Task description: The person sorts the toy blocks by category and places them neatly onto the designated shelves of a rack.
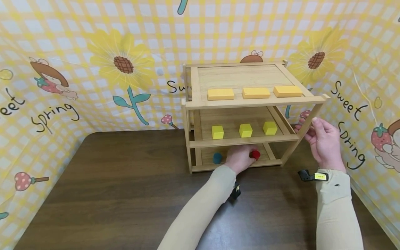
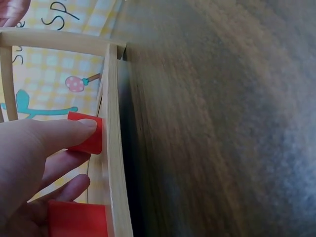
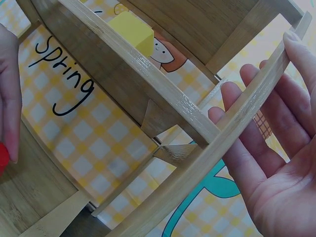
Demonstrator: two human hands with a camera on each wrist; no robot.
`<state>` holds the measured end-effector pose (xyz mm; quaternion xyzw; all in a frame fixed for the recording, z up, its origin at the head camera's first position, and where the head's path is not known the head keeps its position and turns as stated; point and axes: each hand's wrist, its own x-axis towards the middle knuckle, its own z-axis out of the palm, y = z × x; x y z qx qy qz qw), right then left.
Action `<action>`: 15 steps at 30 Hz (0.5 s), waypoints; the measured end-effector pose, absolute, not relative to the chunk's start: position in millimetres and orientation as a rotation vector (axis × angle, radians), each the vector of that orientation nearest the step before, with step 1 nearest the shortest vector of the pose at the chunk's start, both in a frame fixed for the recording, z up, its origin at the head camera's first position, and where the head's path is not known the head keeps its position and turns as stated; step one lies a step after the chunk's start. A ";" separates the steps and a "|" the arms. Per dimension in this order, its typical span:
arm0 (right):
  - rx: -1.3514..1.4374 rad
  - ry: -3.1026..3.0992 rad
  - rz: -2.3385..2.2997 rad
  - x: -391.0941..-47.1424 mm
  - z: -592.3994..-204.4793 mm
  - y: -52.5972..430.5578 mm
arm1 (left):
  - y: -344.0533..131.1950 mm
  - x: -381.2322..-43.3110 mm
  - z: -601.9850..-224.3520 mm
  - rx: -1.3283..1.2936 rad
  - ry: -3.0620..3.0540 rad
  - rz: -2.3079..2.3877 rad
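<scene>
On the bottom tier of a three-tier wooden rack (image 1: 237, 142), my left hand (image 1: 239, 158) pinches a red cylinder block (image 2: 89, 133) between thumb and fingers. A second red block (image 2: 76, 219) sits close to that hand in the left wrist view. To its left stands a blue cylinder block (image 1: 217, 158). My right hand (image 1: 326, 142) holds the rack's front right post, thumb on one side and fingers behind it. The right wrist view shows this post (image 3: 247, 106) between thumb and fingers.
Three yellow cubes (image 1: 245, 130) line the middle tier. Three flat yellow-orange blocks (image 1: 256, 92) lie along the top tier's front edge. The rack stands on a dark wooden table (image 1: 109, 194), with checked cloth (image 1: 150, 34) behind and at the sides.
</scene>
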<state>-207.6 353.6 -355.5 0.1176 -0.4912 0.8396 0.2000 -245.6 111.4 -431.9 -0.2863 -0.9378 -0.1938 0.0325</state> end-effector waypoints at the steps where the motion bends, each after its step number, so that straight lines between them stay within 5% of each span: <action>1: 0.330 -1.374 2.345 -207.7 -355.3 353.7 | 112.0 -245.6 -431.5 -0.885 -2.884 -0.577; 15: 0.326 -1.386 2.345 -207.5 -355.2 353.8 | 113.8 -238.5 -423.2 -0.902 -2.859 -0.554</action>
